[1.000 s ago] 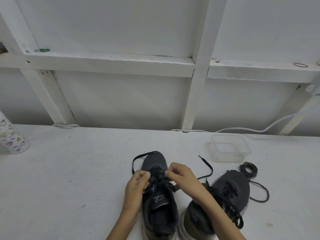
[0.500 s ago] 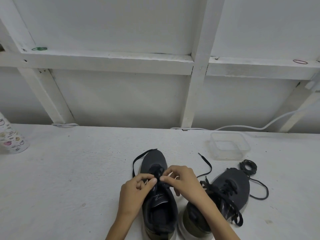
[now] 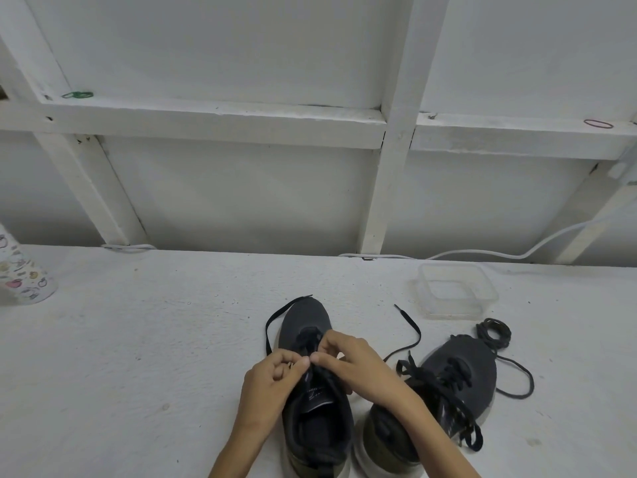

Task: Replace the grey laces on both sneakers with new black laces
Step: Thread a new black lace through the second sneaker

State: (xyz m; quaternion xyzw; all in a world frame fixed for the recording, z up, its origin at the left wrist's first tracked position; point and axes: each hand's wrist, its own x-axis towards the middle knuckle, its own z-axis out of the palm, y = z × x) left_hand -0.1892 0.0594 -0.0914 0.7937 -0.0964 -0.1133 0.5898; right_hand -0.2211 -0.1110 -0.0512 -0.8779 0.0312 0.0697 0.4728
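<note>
left hand (image 3: 272,382) and right hand (image 3: 351,365), fingers curled, each pinching the black lace (image 3: 270,326) over left sneaker (image 3: 312,391) on desk (image 3: 138,339).

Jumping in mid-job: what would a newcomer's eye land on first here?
The left hand and right hand meet over the centre sneaker in the foreground, pinching its black lace near the eyelets. To its right stands the second sneaker, laced in black. Just behind that one, a coiled lace and a clear tub sit on the white table.
</note>
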